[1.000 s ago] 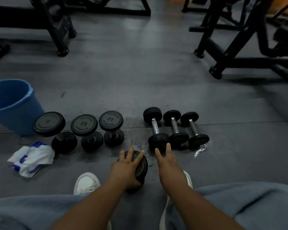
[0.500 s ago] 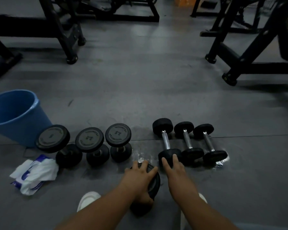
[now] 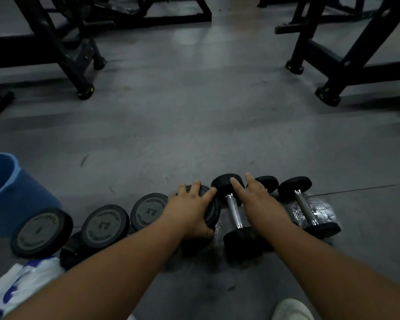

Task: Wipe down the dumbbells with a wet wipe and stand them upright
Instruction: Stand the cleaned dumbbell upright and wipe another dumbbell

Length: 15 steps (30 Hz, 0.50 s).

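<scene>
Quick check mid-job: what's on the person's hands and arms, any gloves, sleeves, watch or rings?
Nothing worn shows. The left hand and right hand have no gloves and no visible rings. The left forearm and right forearm are bare to the picture's edge: no sleeves, watch or wristband. The light is dim, so small marks could go unseen.
</scene>
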Motion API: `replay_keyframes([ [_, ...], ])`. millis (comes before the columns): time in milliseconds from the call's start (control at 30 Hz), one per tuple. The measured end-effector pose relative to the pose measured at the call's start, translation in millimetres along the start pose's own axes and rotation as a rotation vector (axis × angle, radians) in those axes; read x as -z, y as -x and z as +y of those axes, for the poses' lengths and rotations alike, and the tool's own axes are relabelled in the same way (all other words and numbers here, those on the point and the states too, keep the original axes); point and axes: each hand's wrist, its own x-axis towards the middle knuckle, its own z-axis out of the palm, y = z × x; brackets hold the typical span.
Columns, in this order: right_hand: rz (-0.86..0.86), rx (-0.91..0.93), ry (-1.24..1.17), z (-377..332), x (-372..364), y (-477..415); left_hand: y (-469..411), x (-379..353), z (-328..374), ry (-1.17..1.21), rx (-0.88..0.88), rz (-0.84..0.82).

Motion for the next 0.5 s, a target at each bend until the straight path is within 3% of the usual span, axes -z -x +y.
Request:
replay_keyframes([
  [500, -0.039, -0.05, -0.062, 26.2, -45.8, -8.3, -51.1, -21.4, -14.5, 0.01, 0.045, -0.035],
])
